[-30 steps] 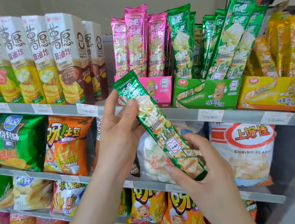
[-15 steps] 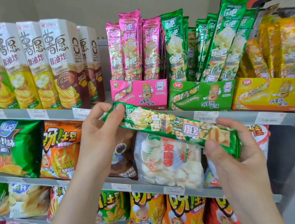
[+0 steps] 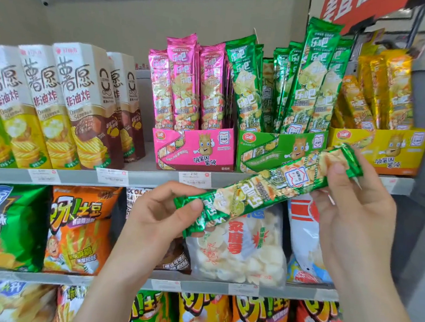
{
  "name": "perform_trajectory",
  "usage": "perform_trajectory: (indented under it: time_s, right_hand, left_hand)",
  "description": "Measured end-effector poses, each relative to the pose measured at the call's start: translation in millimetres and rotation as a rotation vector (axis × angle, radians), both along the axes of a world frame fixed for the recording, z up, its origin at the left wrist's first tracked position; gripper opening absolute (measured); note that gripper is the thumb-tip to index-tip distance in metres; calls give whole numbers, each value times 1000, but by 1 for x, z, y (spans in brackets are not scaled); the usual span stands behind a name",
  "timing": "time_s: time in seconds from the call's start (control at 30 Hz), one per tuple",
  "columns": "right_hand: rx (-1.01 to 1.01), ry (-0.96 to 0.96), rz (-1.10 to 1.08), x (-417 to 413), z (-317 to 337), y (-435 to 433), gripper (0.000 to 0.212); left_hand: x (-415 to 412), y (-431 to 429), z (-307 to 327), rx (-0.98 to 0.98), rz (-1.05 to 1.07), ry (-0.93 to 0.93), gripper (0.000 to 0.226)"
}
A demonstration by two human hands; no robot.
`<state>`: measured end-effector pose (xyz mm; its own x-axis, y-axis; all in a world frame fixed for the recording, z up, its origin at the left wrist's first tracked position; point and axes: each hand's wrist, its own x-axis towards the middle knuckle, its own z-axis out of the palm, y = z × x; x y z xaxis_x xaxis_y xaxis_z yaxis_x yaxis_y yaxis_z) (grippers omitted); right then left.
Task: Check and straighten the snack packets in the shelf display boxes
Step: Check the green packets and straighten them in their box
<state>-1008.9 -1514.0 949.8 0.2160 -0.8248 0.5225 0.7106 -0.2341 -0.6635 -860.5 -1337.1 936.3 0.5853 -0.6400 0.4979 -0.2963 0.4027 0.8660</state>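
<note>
The left hand (image 3: 159, 215) pinches the low left end of the green packet (image 3: 268, 188). Level half a second ago, it now slants up rightward, near the green display box (image 3: 258, 149). The right hand (image 3: 356, 212) pinches its high end, the fingers behind seemingly curled.

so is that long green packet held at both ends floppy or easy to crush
Probably fairly stiff: the green packet spans straight between the left hand and right hand without sagging. Its glossy foil likely makes it slippery. Its print shows crisps, so likely light and crushable.
</note>
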Motion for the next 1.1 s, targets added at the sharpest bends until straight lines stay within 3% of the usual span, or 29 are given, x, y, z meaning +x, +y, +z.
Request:
perform_trajectory:
  time_s: [0.17, 0.3, 0.4, 0.47, 0.53, 0.67, 0.77, 0.83, 0.93, 1.0, 1.1]
  right_hand:
    - [-121, 42, -25, 7, 25, -13, 22]
    - [-236, 182, 13, 2, 38, -30, 28]
    - [-406, 507, 240, -11, 42, -39, 49]
    - [-564, 735, 342, -15, 46, -41, 50]
    - [-683, 831, 387, -14, 57, -37, 48]
    - [-738, 661, 273, -2, 103, -27, 59]
    - [-816, 476, 157, 5, 150, -25, 77]
    - [-886, 383, 118, 6, 181, -28, 84]
    - [-930, 257, -19, 5, 223, -45, 82]
    - [-887, 191, -74, 6, 248, -58, 84]
    - [-897, 149, -192, 13, 275, -74, 89]
  left_hand:
    - [-6, -9, -1, -23, 39, -51, 21]
    - [-3, -17, 13, -172, 145, 108, 5]
    - [5, -19, 44, -337, 237, 125, 8]
    - [6, -21, 71, -362, 263, 6, 11]
    - [1, -29, 99, -326, 302, -167, 19]
    - [-20, -56, 153, -295, 305, -507, 30]
    - [-30, -73, 191, -287, 324, -704, 20]
    - [-30, -80, 218, -331, 274, -715, 14]
    - [-18, -90, 255, -338, 176, -627, 22]
    - [-5, -100, 269, -185, 334, -776, 22]
    - [13, -119, 270, 198, 548, -1122, 21]
